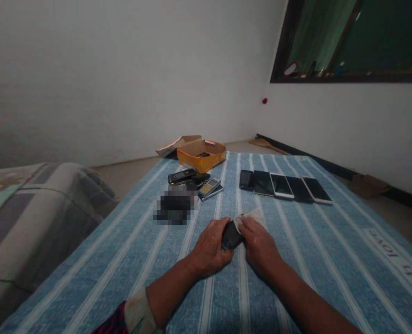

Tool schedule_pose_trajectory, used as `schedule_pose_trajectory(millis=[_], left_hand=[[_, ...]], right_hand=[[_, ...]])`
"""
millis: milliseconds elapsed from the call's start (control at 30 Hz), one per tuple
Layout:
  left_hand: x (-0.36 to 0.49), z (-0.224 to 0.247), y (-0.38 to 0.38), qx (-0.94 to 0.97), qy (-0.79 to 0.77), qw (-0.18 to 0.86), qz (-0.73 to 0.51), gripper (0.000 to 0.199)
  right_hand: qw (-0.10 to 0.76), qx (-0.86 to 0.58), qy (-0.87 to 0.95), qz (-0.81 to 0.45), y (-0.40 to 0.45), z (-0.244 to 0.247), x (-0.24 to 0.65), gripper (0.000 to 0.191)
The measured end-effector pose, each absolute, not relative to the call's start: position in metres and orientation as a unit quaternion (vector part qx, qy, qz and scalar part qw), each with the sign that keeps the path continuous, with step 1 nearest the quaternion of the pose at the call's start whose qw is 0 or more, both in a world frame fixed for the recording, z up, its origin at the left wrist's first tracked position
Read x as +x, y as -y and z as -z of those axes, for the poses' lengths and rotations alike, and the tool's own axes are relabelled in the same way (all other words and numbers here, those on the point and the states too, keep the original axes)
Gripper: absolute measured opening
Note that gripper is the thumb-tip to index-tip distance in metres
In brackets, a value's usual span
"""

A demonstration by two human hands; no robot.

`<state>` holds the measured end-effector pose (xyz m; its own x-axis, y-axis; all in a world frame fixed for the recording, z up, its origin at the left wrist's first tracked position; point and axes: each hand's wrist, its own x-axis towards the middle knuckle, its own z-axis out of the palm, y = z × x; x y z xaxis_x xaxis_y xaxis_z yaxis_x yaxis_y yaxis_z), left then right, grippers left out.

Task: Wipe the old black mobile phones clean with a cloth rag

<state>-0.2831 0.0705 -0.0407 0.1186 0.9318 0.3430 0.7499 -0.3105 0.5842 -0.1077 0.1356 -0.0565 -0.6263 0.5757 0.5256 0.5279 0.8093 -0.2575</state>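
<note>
My left hand is wrapped around a small dark mobile phone above the striped cloth. Pressed against the phone's upper right end is a pale wipe or tissue, pinched in the fingers of my right hand. Part of the phone is hidden by the wipe and my fingers. Beyond my left hand lies a loose pile of older phones, among them a silver keypad phone and a black phone. A row of several phones, including a white-framed one, lies at the right.
Blue-and-white striped cloth covers the surface. An open orange cardboard box with a dark item inside stands at the far end. A pixelated dark patch sits left of centre. A draped seat or bed is at left.
</note>
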Motion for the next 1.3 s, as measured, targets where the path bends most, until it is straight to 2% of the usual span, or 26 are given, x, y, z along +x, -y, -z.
schedule_pose_trajectory(millis=[233,467,633,833,1167,1300], left_hand=[[-0.284,0.038,-0.069,0.738,-0.558,0.148,-0.349,0.065],[-0.281,0.031,-0.07,0.742,-0.555,0.135,-0.352,0.059],[-0.283,0.033,-0.069,0.741,-0.555,0.142,-0.35,0.06],[-0.286,0.038,-0.07,0.742,-0.552,0.143,-0.351,0.064],[-0.283,0.032,-0.071,0.734,-0.557,0.137,-0.365,0.071],[-0.285,0.034,-0.07,0.731,-0.564,0.148,-0.356,0.07]], right_hand=[[0.295,-0.198,0.931,-0.086,-0.108,0.046,-0.123,0.049],[0.268,-0.317,0.909,-0.035,-0.127,0.048,-0.108,0.044],[0.257,-0.256,0.931,-0.043,-0.11,0.051,-0.113,0.048],[0.277,-0.209,0.934,-0.082,-0.107,0.045,-0.119,0.044],[0.258,-0.323,0.908,-0.069,-0.135,0.043,-0.111,0.044],[0.243,-0.282,0.924,-0.086,-0.121,0.038,-0.112,0.042]])
